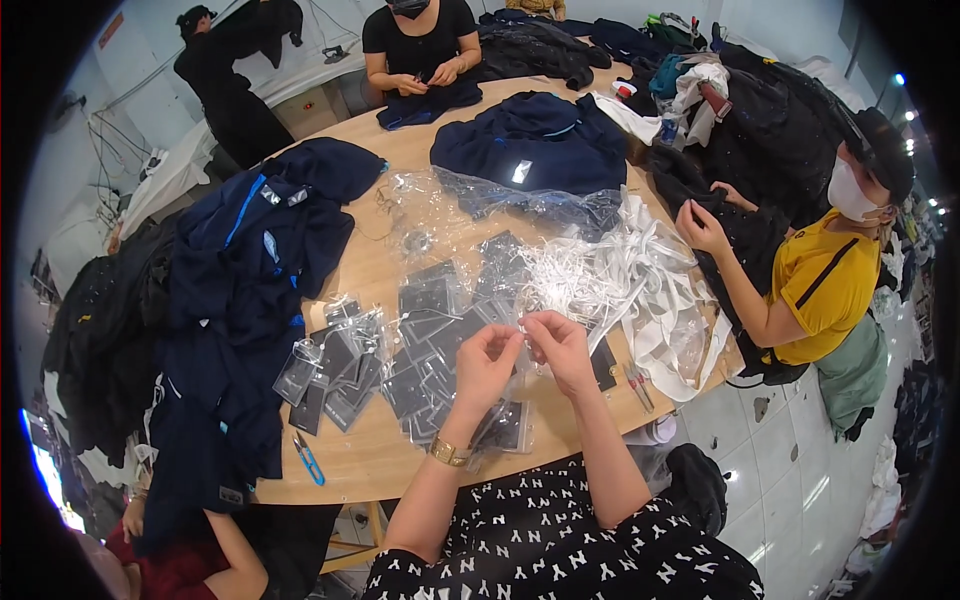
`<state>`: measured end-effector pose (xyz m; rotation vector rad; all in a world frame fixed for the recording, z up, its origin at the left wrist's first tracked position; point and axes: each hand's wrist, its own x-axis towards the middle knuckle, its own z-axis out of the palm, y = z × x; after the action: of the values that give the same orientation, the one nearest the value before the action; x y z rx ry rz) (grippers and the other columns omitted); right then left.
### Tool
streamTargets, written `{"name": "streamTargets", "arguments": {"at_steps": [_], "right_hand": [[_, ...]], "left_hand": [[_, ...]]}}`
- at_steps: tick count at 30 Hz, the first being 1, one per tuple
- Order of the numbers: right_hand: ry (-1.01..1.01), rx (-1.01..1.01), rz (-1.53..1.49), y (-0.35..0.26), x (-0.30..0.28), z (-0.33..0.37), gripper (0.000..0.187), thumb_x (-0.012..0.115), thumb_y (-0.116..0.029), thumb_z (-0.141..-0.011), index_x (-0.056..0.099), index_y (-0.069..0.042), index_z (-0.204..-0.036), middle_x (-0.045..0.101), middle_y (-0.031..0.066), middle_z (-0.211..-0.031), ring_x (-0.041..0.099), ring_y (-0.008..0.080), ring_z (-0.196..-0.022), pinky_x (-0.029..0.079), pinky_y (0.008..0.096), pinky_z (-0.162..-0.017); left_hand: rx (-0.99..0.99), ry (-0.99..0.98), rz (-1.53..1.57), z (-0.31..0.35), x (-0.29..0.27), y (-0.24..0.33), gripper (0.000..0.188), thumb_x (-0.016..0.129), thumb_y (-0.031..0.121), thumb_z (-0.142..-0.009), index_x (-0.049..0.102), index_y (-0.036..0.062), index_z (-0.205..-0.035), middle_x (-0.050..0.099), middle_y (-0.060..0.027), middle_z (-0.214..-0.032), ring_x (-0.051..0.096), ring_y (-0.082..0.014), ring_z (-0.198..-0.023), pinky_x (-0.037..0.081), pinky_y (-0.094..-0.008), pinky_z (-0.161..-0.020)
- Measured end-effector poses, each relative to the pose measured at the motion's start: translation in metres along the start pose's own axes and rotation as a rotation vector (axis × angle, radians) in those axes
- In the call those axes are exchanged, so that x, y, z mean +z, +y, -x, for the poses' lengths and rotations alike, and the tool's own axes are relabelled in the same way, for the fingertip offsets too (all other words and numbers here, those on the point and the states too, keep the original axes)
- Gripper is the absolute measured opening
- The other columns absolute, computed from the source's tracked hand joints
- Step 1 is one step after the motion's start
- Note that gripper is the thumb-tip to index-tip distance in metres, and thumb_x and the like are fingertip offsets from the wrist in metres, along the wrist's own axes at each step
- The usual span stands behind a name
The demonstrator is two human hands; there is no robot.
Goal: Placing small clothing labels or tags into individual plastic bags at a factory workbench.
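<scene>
Both hands, left hand [487,362] and right hand [560,348], meet above the near table [390,465] edge, fingertips pinching one thin white strip [527,328] between them. Bagged dark tags [430,350] lie heaped just beyond, seemingly done. A big tangle of strips [590,275], far right, suggests much work remains.

Table [375,465] pale matt wood, smooth. Bags [430,330] glossy clear plastic, frame centre. Garments [240,290] matt navy cloth, left. Floor [790,470] glossy white tile.
</scene>
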<state>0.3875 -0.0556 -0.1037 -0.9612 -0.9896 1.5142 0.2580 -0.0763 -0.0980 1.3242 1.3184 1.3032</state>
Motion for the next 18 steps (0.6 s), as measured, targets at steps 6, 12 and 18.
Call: {"name": "streamTargets", "arguments": {"at_steps": [6, 12, 18], "right_hand": [[-0.028, -0.082, 0.019, -0.001, 0.002, 0.002, 0.014, 0.060, -0.014, -0.083, 0.062, -0.002, -0.089, 0.054, -0.0044, -0.064, 0.042, 0.0011, -0.051, 0.032, 0.0160, -0.044], [0.006, -0.141, 0.144, 0.001, 0.004, 0.004, 0.012, 0.058, -0.011, -0.084, 0.061, 0.000, -0.087, 0.054, -0.0043, -0.065, 0.043, 0.0007, -0.055, 0.033, 0.0161, -0.048], [-0.052, -0.099, 0.060, -0.007, 0.012, 0.006, 0.011, 0.057, -0.011, -0.084, 0.061, -0.001, -0.087, 0.055, -0.0027, -0.066, 0.045, 0.0023, -0.055, 0.035, 0.0164, -0.049]], "left_hand": [[-0.022, -0.016, 0.071, 0.002, -0.001, -0.002, 0.018, 0.062, 0.017, -0.079, 0.063, -0.0011, -0.082, 0.062, -0.0039, -0.069, 0.057, -0.0074, -0.062, 0.045, -0.0218, -0.055], [-0.123, -0.070, 0.154, 0.004, -0.005, 0.001, 0.013, 0.061, 0.010, -0.082, 0.061, -0.0022, -0.086, 0.060, -0.0004, -0.076, 0.053, -0.0043, -0.067, 0.042, -0.0173, -0.060], [-0.070, -0.046, 0.209, 0.008, -0.009, 0.011, 0.011, 0.060, 0.008, -0.082, 0.061, -0.0017, -0.086, 0.060, -0.0005, -0.077, 0.053, -0.0044, -0.069, 0.042, -0.0173, -0.062]]}}
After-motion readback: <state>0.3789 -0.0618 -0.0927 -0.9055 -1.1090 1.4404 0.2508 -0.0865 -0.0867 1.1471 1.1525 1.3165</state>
